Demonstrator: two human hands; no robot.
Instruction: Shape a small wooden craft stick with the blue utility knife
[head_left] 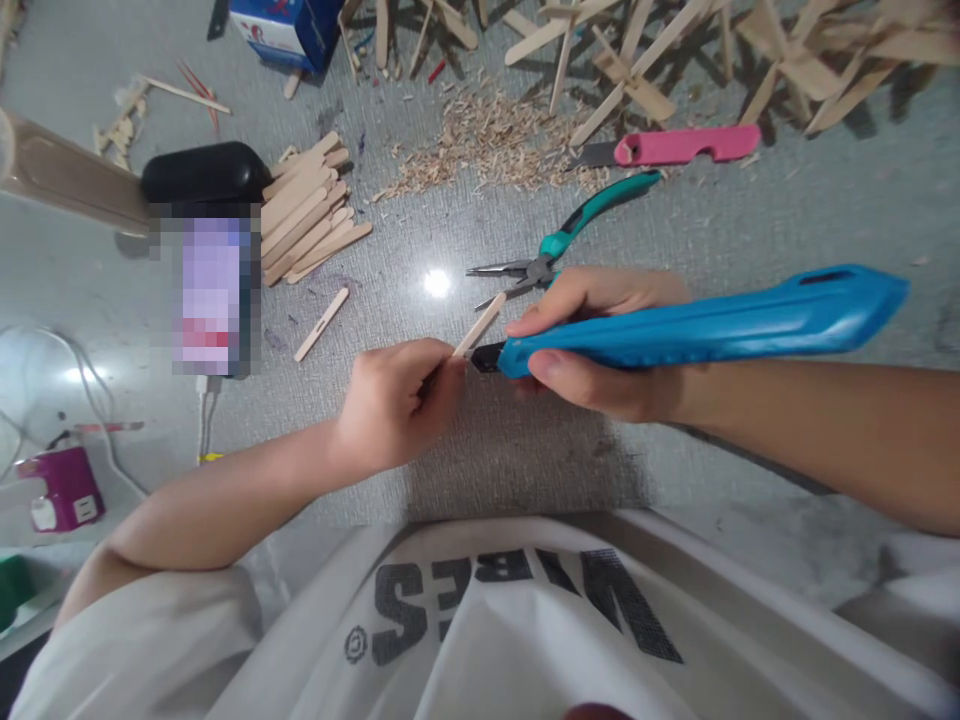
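Grey textured tabletop, glare spot near centre. Contents noted left to right.

Far left: purple plug block beside a white cable. Beige cylinder, possibly a container, cut off by the left edge; contents not visible. Black case, rounded, looks closed; inside not seen. Device near it is pixelated, details unreadable. Blue-and-white box at the far side, cropped at top; contents not determinable.

Pile of flat wooden sticks right of the case. Single slotted stick lies apart, nearer.

Left hand: fingers clenched on the near end of a wooden stick, which slants far and right; gripped end hidden. Wood shavings heaped on the far side.

Right hand: fingers and thumb grasp the blue cutter, black front end just beside the held stick; blade contact cannot be judged. Green-handled pliers lie beyond, jaws parted, partly covered by this hand. Pink folding knife farther right, blade out, tip among shavings. Crossed sticks at far right, blurred, cropped at top.
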